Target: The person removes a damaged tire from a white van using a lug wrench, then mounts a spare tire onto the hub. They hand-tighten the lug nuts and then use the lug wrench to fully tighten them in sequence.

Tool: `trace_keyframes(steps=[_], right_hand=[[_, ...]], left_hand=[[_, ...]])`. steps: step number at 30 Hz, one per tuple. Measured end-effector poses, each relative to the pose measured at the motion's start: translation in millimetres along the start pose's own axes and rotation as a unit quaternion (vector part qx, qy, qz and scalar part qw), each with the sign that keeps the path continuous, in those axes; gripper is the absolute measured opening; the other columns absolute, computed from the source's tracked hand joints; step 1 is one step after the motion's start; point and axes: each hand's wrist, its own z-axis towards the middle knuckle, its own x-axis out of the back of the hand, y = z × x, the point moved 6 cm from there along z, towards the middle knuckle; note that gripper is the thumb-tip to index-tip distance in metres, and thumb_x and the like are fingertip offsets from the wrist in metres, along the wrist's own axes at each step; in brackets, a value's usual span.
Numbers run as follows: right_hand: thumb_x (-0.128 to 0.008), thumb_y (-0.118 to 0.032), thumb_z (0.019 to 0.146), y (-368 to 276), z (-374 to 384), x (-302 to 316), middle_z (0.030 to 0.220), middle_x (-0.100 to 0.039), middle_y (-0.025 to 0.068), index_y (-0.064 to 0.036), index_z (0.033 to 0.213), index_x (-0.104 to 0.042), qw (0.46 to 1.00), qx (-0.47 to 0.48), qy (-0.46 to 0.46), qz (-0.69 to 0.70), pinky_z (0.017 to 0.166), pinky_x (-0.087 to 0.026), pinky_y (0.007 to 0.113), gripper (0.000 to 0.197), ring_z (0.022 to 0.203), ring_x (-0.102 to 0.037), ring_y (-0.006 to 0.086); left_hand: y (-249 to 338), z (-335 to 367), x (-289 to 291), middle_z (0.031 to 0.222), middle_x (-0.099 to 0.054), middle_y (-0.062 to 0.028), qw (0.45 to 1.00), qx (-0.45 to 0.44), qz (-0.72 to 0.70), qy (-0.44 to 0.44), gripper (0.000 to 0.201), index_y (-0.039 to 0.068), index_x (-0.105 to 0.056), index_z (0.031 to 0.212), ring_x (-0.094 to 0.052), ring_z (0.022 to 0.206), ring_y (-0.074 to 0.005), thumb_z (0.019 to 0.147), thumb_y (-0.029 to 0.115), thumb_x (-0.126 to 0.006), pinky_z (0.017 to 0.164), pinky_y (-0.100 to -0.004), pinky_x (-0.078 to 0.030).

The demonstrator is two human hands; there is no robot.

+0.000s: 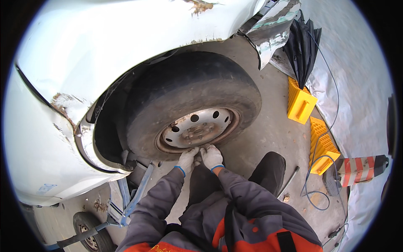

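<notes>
Two gloved hands, left hand [187, 159] and right hand [211, 156], sit close together at frame centre, by the lower edge of the wheel [193, 103]. Fingers of both part-curled; cannot tell whether either grips the wheel or pinches something small.

Wheel: upper centre, within the arch of the white car [105, 46]. Hub [196, 133] rusty; nuts, if on, too small to confirm.

Progress (judged): wheel in its arch, so seating looks done or removal not yet made; which, unclear. Final tightness not readable.

Blue jack [137, 193] and spare wheel [103, 235], lower left; yellow blocks [301, 105], right.
</notes>
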Motion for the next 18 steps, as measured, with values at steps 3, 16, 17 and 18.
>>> trace_keyframes(steps=[3,16,17,18], right_hand=[[-0.064,-0.033,0.091,-8,4,3,0.110,-0.069,0.0188,-0.0070,0.109,-0.070,0.999,-0.006,-0.021,-0.037,0.090,-0.053,0.047,0.032,0.101,-0.067,0.0362],[-0.060,-0.032,0.093,-1,28,0,0.103,-0.068,0.0188,-0.0063,0.103,-0.069,0.998,0.000,-0.001,-0.056,0.085,-0.053,0.050,0.029,0.096,-0.068,0.0377],[-0.058,-0.032,0.094,-2,27,-2,0.104,-0.069,0.0192,-0.0060,0.104,-0.069,0.998,0.002,-0.010,-0.062,0.086,-0.053,0.050,0.030,0.097,-0.067,0.0382],[-0.057,-0.033,0.095,-2,26,-3,0.105,-0.069,0.0196,-0.0057,0.105,-0.069,0.998,0.003,-0.018,-0.067,0.087,-0.053,0.050,0.031,0.098,-0.067,0.0388]], left_hand=[[-3,20,0,0.082,-0.065,0.0016,0.999,-0.032,-0.031,0.025,0.010,0.014,-0.064,0.099,-0.061,0.062,-0.0127,0.100,0.024,-0.063,0.047,-0.0275,-0.046],[-13,47,-4,0.085,-0.069,-0.0011,0.978,-0.065,-0.163,0.110,0.010,0.014,-0.067,0.101,-0.066,0.069,-0.0158,0.094,0.019,-0.071,0.052,-0.0321,-0.051],[-15,46,-4,0.085,-0.070,-0.0013,0.973,-0.061,-0.199,0.103,0.009,0.014,-0.067,0.101,-0.066,0.070,-0.0160,0.094,0.018,-0.070,0.052,-0.0322,-0.052],[-15,46,-2,0.089,-0.070,-0.0023,0.976,-0.067,-0.178,0.106,0.014,0.012,-0.066,0.105,-0.066,0.071,-0.0165,0.093,0.018,-0.070,0.054,-0.0326,-0.052]])
